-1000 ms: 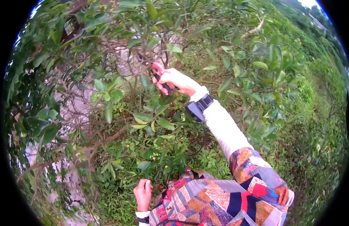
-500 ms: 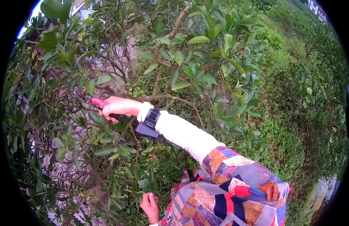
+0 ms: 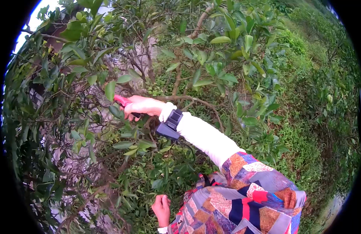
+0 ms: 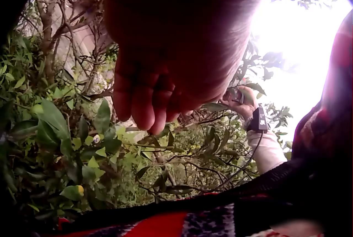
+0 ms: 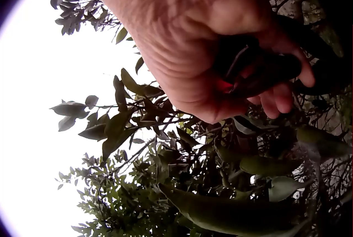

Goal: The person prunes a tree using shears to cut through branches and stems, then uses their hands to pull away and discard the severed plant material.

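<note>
My right hand (image 3: 140, 107) reaches into the tree and grips a red and black hand tool (image 3: 122, 100), probably pruning shears. In the right wrist view the fingers of my right hand (image 5: 204, 49) are curled round the dark handles (image 5: 265, 71); the tool's tip is hidden there. Leaves and thin twigs surround it. My left hand (image 3: 161, 210) hangs low by the patterned garment (image 3: 243, 202), holding nothing. The left wrist view shows its fingers loosely curled, with leaves (image 4: 55, 124) beyond this left hand (image 4: 171, 55).
A thicker branch (image 3: 200, 102) runs to the right of my right hand, and another branch (image 3: 202, 19) rises above. Dense leaves and bare twigs fill the left side. Grass and low plants (image 3: 293, 132) cover the ground at right.
Over the last second my right hand, holding the tool, has moved left and lower in the head view, then slightly back right. The view has shifted too. My left hand still hangs low.
</note>
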Action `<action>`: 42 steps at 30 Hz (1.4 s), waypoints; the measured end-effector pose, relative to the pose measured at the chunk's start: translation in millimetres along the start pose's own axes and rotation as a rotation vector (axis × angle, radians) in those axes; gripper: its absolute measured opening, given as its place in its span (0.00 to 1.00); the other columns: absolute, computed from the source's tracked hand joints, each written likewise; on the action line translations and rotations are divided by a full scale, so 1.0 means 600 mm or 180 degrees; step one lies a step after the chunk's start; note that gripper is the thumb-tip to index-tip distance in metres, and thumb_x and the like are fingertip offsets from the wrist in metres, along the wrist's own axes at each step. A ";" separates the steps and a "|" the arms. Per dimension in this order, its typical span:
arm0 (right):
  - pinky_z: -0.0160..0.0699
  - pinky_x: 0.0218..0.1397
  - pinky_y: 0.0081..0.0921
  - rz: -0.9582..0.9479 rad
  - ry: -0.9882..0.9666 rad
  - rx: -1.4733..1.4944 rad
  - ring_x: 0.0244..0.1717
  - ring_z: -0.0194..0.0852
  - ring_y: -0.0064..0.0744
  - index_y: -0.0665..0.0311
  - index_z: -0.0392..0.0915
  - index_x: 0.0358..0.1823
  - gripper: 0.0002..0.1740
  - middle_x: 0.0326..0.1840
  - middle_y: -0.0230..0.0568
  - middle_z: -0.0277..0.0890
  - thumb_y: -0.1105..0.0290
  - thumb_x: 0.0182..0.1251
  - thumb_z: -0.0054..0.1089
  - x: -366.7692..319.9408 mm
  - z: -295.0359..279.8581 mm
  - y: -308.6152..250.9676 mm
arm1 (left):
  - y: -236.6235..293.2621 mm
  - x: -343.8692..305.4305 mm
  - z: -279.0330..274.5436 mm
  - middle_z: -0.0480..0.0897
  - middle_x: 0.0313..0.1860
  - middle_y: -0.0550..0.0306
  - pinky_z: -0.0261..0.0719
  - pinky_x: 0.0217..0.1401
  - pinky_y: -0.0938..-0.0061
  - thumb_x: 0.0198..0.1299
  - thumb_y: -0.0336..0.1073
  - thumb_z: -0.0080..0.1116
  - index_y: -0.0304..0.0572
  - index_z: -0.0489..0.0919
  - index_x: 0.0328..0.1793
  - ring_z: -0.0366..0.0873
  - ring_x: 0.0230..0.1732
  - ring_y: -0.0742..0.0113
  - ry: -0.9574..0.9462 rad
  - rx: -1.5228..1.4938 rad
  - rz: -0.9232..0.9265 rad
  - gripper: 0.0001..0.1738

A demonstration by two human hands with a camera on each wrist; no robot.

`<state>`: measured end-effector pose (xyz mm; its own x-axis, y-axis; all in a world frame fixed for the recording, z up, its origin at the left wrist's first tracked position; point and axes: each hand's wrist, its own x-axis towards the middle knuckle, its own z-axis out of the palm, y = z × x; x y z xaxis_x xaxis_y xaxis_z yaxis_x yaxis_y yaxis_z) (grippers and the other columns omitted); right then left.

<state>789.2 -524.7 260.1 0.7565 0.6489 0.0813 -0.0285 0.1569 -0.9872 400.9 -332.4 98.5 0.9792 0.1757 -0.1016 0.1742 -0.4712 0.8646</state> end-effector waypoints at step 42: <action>0.85 0.59 0.24 0.0229 -0.0588 -0.0449 0.46 0.88 0.28 0.77 0.69 0.74 0.50 0.45 0.41 0.88 0.46 0.60 0.71 -0.039 -0.052 -0.057 | 0.013 0.039 -0.035 0.88 0.29 0.54 0.83 0.32 0.71 0.75 0.35 0.62 0.38 0.85 0.48 0.87 0.27 0.66 0.0315 -0.0115 0.0175 0.08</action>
<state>792.9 -568.3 288.0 0.6232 0.7818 0.0210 0.0234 0.0083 -0.9997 422.7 -313.7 113.4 0.9718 0.2358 -0.0059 0.1149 -0.4512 0.8850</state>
